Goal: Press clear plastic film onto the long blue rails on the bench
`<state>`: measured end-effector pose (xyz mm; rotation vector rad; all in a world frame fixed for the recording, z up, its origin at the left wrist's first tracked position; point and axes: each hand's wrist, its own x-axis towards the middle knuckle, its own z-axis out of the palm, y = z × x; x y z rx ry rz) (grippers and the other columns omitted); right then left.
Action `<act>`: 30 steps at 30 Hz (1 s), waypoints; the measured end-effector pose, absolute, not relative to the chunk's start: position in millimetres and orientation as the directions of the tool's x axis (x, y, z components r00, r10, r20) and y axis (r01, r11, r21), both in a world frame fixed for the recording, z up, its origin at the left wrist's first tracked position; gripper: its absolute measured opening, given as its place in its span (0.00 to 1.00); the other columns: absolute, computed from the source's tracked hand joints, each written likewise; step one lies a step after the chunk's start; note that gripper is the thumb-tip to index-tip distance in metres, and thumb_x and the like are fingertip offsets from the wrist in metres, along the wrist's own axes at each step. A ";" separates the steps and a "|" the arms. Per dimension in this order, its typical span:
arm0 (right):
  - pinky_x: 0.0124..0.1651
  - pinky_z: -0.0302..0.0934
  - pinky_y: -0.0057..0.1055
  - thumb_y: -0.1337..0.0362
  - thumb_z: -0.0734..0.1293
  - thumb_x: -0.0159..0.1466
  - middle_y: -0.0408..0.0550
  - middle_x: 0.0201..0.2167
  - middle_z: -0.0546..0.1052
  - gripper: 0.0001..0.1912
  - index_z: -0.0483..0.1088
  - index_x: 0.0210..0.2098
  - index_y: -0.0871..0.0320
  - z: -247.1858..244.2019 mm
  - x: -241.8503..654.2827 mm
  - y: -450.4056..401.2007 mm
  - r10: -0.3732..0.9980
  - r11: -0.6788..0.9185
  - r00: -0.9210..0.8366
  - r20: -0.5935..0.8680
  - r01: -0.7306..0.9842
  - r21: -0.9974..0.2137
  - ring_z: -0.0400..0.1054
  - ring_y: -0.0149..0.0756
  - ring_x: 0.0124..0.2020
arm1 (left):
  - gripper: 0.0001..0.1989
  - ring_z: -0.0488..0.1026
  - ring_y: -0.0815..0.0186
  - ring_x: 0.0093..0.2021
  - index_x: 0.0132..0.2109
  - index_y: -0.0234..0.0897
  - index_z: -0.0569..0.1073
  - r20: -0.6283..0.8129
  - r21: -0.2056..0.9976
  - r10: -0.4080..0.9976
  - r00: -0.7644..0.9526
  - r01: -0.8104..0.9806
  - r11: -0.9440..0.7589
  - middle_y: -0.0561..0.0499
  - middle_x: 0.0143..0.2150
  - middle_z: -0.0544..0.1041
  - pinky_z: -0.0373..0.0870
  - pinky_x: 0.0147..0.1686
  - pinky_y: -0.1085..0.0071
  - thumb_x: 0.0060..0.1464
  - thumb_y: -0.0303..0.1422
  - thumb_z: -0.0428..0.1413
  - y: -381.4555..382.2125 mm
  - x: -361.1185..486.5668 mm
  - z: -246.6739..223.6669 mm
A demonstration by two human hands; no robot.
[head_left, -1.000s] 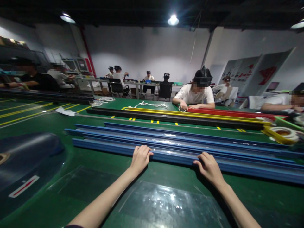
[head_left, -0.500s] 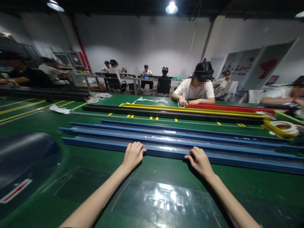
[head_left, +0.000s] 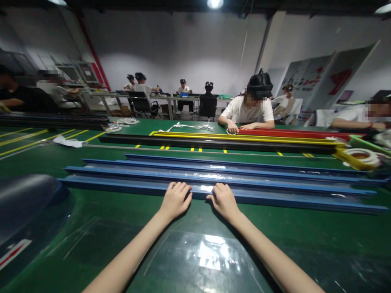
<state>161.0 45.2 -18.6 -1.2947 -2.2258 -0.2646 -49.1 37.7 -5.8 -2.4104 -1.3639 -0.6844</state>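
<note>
Three long blue channel rails lie side by side across the green table. My left hand [head_left: 176, 200] has its fingers curled over the near edge of the closest blue rail [head_left: 281, 201], thumb on my side. Close to its right, my right hand [head_left: 224, 202] grips the same rail, fingers over the edge. Just behind lie the middle blue rail [head_left: 269, 186] and the far blue rail [head_left: 275, 168], untouched. The front rail's left end reaches further left than the others. My fingertips are partly hidden behind its edge.
A clear plastic sheet [head_left: 200, 260] lies before me, a dark blue curved object [head_left: 27, 203] at left. Beyond the rails are a black bar [head_left: 214, 143], yellow strip [head_left: 244, 138] and red strip [head_left: 299, 134]. A white roll [head_left: 362, 155] sits right. A co-worker [head_left: 249, 110] leans over opposite.
The front blue rail has slid left past the other two, and its right end now shows. My right hand has moved left, close to my left hand. The view has shifted slightly.
</note>
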 end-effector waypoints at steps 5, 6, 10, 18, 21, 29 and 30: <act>0.36 0.50 0.33 0.61 0.63 0.62 0.49 0.31 0.70 0.07 0.63 0.29 0.57 -18.2 134.6 47.4 0.762 0.519 -0.406 0.505 0.849 -0.102 0.61 0.39 0.35 | 0.10 0.68 0.62 0.37 0.39 0.37 0.69 0.489 0.003 0.728 0.480 0.834 -0.552 0.48 0.35 0.74 0.58 0.39 0.65 0.59 0.33 0.44 44.0 -39.0 -11.3; 0.36 0.50 0.33 0.61 0.63 0.62 0.49 0.31 0.70 0.07 0.63 0.29 0.57 -18.1 132.3 47.6 0.764 0.517 -0.402 0.504 0.849 -0.107 0.61 0.39 0.35 | 0.10 0.68 0.62 0.37 0.39 0.37 0.69 0.475 -0.014 0.730 0.492 0.833 -0.552 0.48 0.35 0.74 0.58 0.38 0.65 0.60 0.33 0.44 45.4 -40.6 -12.8; 0.36 0.50 0.33 0.61 0.64 0.61 0.48 0.32 0.70 0.07 0.63 0.29 0.56 -17.3 126.2 47.8 0.782 0.495 -0.370 0.502 0.858 -0.139 0.61 0.39 0.35 | 0.10 0.67 0.62 0.34 0.34 0.37 0.68 0.458 -0.046 0.747 0.481 0.853 -0.521 0.47 0.32 0.72 0.57 0.34 0.66 0.60 0.31 0.43 49.4 -50.4 -17.0; 0.39 0.53 0.32 0.59 0.66 0.59 0.49 0.36 0.71 0.09 0.66 0.33 0.58 -9.5 99.4 50.3 0.819 0.499 -0.403 0.408 0.852 -0.161 0.63 0.39 0.39 | 0.09 0.67 0.63 0.34 0.34 0.36 0.67 0.454 -0.087 0.763 0.461 0.875 -0.477 0.48 0.32 0.72 0.56 0.33 0.67 0.59 0.30 0.44 51.5 -79.3 -17.0; 0.41 0.55 0.33 0.59 0.66 0.59 0.50 0.38 0.71 0.11 0.66 0.37 0.59 -5.3 97.9 47.5 0.802 0.541 -0.456 0.385 0.829 -0.145 0.62 0.40 0.41 | 0.09 0.67 0.63 0.34 0.34 0.37 0.67 0.441 -0.105 0.768 0.465 0.876 -0.470 0.48 0.32 0.72 0.56 0.34 0.68 0.59 0.30 0.44 51.9 -94.6 -15.3; 0.42 0.54 0.33 0.62 0.65 0.60 0.49 0.39 0.71 0.11 0.67 0.41 0.58 -9.0 162.7 38.2 0.814 0.510 -0.418 0.404 0.847 -0.151 0.61 0.40 0.42 | 0.10 0.67 0.62 0.34 0.34 0.37 0.66 0.437 -0.147 0.777 0.453 0.888 -0.436 0.49 0.32 0.73 0.55 0.34 0.67 0.60 0.31 0.42 51.8 -131.5 -11.5; 0.42 0.54 0.33 0.62 0.64 0.60 0.49 0.39 0.71 0.10 0.67 0.41 0.58 -10.0 175.1 37.5 0.821 0.495 -0.404 0.404 0.856 -0.150 0.61 0.40 0.42 | 0.10 0.68 0.62 0.35 0.34 0.37 0.66 0.439 -0.148 0.779 0.448 0.891 -0.429 0.49 0.32 0.73 0.55 0.34 0.67 0.60 0.32 0.42 51.6 -136.4 -11.0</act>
